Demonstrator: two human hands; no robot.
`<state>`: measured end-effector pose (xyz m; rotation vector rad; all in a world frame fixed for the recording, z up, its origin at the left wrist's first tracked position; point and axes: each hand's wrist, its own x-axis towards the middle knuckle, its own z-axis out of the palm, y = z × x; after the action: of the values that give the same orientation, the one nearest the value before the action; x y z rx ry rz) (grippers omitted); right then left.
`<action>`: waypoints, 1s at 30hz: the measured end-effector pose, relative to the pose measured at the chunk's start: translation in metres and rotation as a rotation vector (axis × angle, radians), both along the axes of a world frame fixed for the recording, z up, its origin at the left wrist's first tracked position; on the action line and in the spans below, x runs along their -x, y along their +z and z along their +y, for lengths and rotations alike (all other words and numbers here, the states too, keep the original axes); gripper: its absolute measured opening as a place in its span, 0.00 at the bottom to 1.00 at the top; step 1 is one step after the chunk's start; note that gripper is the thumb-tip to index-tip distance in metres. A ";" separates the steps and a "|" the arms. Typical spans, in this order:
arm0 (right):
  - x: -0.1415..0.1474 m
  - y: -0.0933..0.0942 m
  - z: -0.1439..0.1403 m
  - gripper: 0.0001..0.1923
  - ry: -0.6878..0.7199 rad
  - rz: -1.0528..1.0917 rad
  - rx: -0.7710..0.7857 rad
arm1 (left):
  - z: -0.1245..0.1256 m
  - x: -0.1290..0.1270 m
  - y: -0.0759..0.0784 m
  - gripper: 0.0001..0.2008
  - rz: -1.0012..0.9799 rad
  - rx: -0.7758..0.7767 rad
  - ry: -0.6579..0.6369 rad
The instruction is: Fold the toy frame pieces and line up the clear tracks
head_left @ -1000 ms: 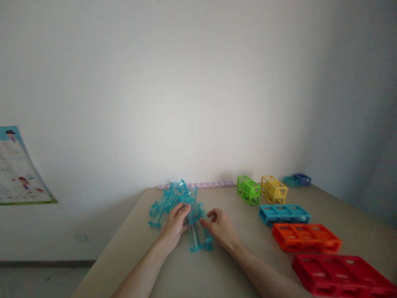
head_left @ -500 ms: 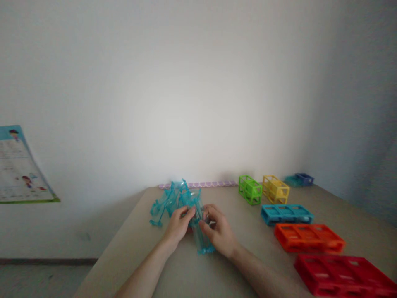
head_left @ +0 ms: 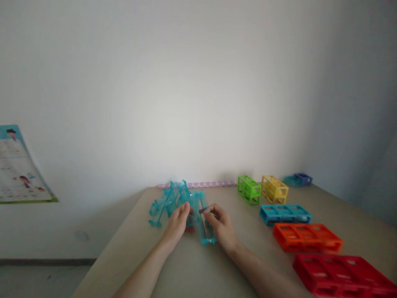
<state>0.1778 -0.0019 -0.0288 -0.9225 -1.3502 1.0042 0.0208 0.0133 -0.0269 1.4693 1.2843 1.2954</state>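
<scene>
**See-through blue pieces in two hands**

The see-through blue piece (head_left: pixel 203 221) sits on the table (head_left: pixel 192 269), near the blue pile (head_left: pixel 169 200). The right hand (head_left: pixel 221 225) pinches its side to keep it steady. The left hand (head_left: pixel 176 223) curls against the other side, likely bracing it.

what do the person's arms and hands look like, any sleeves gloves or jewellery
Both forearms are bare up to the bottom edge of the picture: no sleeves show. The left hand and the right hand are ungloved. No watch, bracelet or ring can be made out on either, though the picture is too soft to rule out a thin ring. No markings or tattoos are visible.
</scene>
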 end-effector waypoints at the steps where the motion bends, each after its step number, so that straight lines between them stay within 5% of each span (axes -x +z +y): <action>1: -0.002 0.001 0.001 0.13 -0.014 0.033 0.003 | 0.001 0.001 -0.001 0.25 0.025 -0.004 0.007; 9: -0.008 0.007 -0.002 0.17 -0.037 0.107 -0.046 | -0.003 0.010 0.011 0.18 0.187 -0.169 0.154; 15: -0.002 0.011 -0.011 0.12 0.116 0.021 -0.090 | -0.009 0.007 0.025 0.26 -0.072 -0.183 0.054; 21: -0.001 0.011 -0.013 0.11 0.205 -0.006 -0.084 | -0.006 0.006 0.018 0.20 -0.144 -0.183 0.064; 30: -0.005 0.008 -0.017 0.17 0.274 -0.128 -0.178 | -0.001 0.016 0.021 0.17 -0.153 -0.266 0.328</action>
<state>0.1825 -0.0189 -0.0207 -0.6891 -1.6781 1.0230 0.0044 0.0119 -0.0058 1.3389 1.3275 1.8169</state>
